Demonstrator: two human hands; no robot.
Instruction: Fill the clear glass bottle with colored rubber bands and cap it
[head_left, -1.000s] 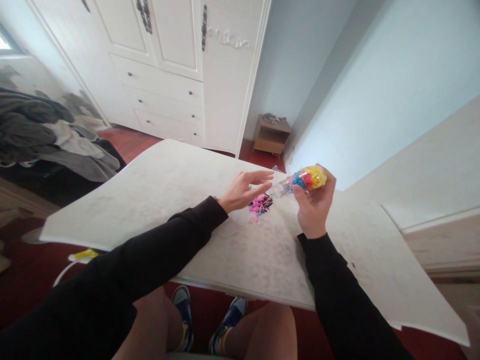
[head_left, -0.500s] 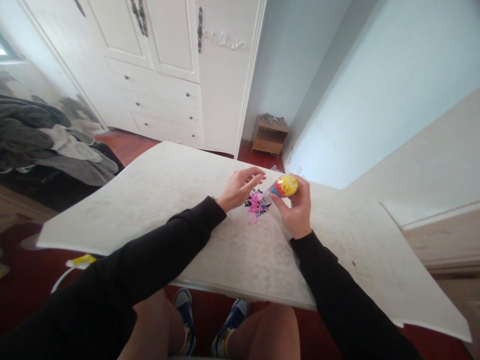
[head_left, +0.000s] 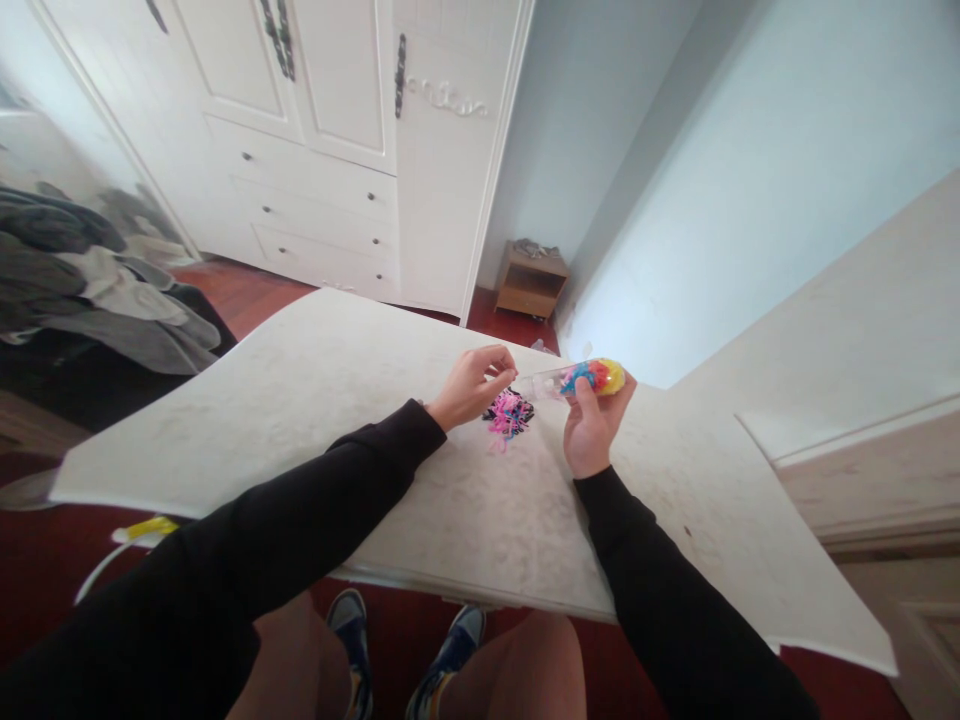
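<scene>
My right hand (head_left: 594, 430) is wrapped round a clear plastic bottle (head_left: 553, 382). It lies nearly level, its clear end pointing left. Inside, blue, red and yellow small bands (head_left: 600, 377) are packed toward the right end. My left hand (head_left: 474, 385) has its fingers curled and thumb brought in, just left of the bottle's clear end. Whatever may be pinched there is too small to make out. Below and between the hands, a loose pile of pink, black and blue small bands (head_left: 510, 415) rests on the white table (head_left: 480, 510).
A white wardrobe (head_left: 322, 170) with drawers stands beyond the table. A small wooden nightstand (head_left: 531, 285) sits by the wall. Clothes (head_left: 112, 290) are heaped at the left. A yellow and white object with a cable (head_left: 146, 530) shows below the table's left edge.
The bottle has turned from tilted toward me to nearly level, and its clear end now points left. My left hand's fingers have curled in from a looser spread. The view has shifted slightly.
</scene>
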